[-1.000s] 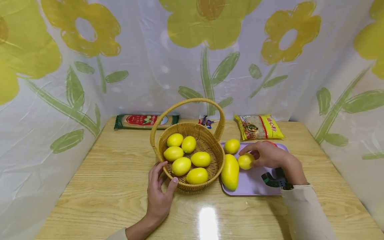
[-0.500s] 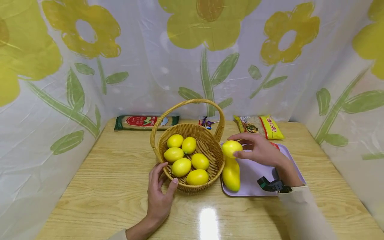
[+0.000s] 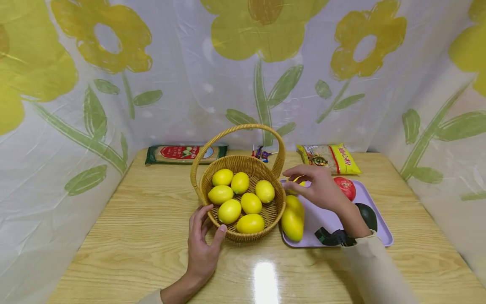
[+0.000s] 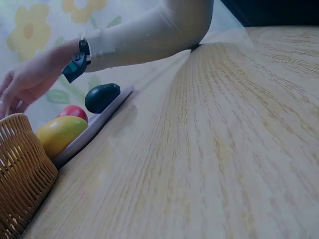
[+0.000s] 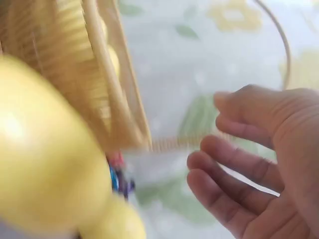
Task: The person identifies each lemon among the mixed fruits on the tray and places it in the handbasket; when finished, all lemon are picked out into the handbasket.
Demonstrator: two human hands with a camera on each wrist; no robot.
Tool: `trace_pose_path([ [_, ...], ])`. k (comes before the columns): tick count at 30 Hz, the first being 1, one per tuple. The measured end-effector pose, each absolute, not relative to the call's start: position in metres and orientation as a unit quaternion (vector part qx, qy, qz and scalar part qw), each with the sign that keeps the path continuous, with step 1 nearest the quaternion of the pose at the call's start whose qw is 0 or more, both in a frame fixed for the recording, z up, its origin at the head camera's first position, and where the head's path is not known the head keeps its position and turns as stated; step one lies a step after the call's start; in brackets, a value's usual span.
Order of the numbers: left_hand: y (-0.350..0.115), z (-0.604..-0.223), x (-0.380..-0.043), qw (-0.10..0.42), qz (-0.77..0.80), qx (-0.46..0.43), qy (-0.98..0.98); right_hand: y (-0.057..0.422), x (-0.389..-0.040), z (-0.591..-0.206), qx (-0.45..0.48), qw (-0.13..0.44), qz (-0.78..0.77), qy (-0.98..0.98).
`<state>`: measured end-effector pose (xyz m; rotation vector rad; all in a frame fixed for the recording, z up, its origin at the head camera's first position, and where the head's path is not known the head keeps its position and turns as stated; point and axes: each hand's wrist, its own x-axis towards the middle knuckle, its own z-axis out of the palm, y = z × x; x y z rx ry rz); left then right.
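A round wicker basket (image 3: 279,209) with a tall handle holds several lemons (image 3: 229,211). My left hand (image 3: 203,253) rests against its front left side, fingertips and thumb right at the rim. My right hand (image 3: 319,185) hovers over the tray's left part beside the basket's right rim; in the right wrist view its fingers (image 5: 239,164) are loosely bent with nothing between them. Under that hand, a partly hidden lemon (image 3: 300,180) lies on the lilac tray (image 3: 319,223). A yellow mango (image 3: 292,218) lies along the tray's left edge, also large in the right wrist view.
On the tray's right side are a red round fruit (image 3: 345,188) and a dark green avocado (image 3: 367,217), partly behind the right wrist. Along the back lie a green noodle pack (image 3: 182,154), small wrapped sweets (image 3: 262,154) and a yellow food bag (image 3: 329,159).
My right hand picked a lemon off the tray, carried it left and let it go inside the basket's right side. It has drawn back slightly. My left hand stays at the rim.
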<state>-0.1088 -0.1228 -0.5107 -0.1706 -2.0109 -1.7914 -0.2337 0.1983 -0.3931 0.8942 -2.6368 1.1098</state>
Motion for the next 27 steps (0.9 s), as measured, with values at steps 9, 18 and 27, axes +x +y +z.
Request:
trace_pose_path([
  [9,-0.124,-0.511,-0.109,0.217,-0.651,-0.061,-0.725,0.239,-0.264,-0.426,0.253,-0.012,0.373,-0.893],
  [18,-0.123,-0.511,-0.11,0.216,-0.656,-0.066,-0.721,0.244,-0.271,-0.435,0.266,-0.042,0.295,-0.917],
  [27,-0.123,-0.512,-0.109,0.216,-0.656,-0.068,-0.72,0.248,-0.257,-0.409,0.227,-0.015,0.336,-0.914],
])
